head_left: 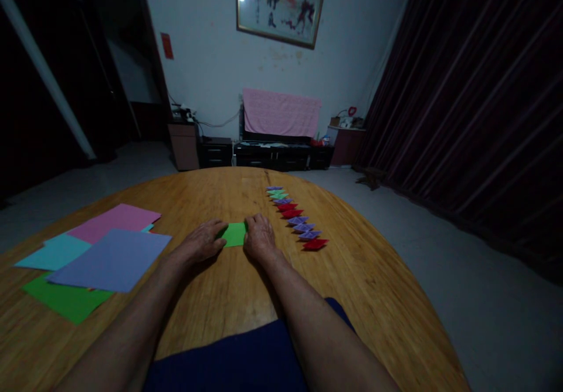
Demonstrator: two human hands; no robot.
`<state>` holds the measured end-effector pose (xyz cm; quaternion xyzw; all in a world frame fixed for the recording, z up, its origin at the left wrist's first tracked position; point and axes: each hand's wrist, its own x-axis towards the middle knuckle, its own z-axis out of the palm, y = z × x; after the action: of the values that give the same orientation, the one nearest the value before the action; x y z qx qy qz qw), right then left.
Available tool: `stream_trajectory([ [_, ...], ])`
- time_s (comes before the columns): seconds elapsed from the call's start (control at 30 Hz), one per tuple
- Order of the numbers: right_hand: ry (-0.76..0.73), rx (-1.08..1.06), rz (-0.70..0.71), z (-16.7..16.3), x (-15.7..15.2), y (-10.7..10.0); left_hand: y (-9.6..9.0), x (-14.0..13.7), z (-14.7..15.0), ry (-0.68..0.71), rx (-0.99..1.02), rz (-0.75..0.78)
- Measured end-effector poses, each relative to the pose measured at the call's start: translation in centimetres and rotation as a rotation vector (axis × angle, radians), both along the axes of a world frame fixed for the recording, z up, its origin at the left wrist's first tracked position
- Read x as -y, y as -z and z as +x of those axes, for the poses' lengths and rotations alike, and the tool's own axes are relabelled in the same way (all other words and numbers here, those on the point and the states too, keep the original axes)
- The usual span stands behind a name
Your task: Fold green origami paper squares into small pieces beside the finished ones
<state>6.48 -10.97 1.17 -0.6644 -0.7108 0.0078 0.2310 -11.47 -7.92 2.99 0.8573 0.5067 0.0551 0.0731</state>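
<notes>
Dim light fills a room where a round wooden counter [229, 310] stands before a pale wall [197, 46] with a framed picture [279, 7]. On the counter, near its middle, lies a small bright green paper [234, 235], flat and roughly rectangular, its plain middle showing between the two hands while fingers cover both its ends. Both forearms reach forward from the near edge and slant inward. The left hand [203, 240] comes at the paper from the left, thumb and forefinger parted at that end; the right hand [260, 236] sits over the opposite end with its fingers bent downward. Whether either one pinches the paper or only presses on it, I cannot tell. Beside the right hand, a slanting row of small folded boats [290, 214] in red, purple and pale green runs away toward the far edge. To the left, loose sheets overlap: a pink sheet [116, 220], a light blue sheet [53, 252], a purple sheet [112, 260] and, partly beneath it, a green sheet [70, 299]. Beyond the counter, a pink cloth [281, 112] hangs above a low black cabinet [272, 156], and a dark curtain [461, 104] covers the right side.
</notes>
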Motion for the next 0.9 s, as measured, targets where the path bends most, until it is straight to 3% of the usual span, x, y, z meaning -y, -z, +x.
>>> stream_trajectory([
  [0.17,-0.014,0.025,-0.009,0.1,0.0,-0.2,0.1,-0.5,0.2,0.049,-0.007,0.046],
  [0.43,-0.007,0.036,-0.058,0.1,0.0,-1.0,-0.1,-0.9,0.8,-0.035,-0.007,0.069],
  [0.7,-0.003,0.014,-0.050,0.1,0.0,-0.9,-1.2,-1.1,1.0,-0.136,0.066,-0.074],
  [0.9,-0.007,-0.013,-0.063,0.4,-0.4,-0.9,-0.6,-1.4,0.5,-0.177,0.185,-0.165],
])
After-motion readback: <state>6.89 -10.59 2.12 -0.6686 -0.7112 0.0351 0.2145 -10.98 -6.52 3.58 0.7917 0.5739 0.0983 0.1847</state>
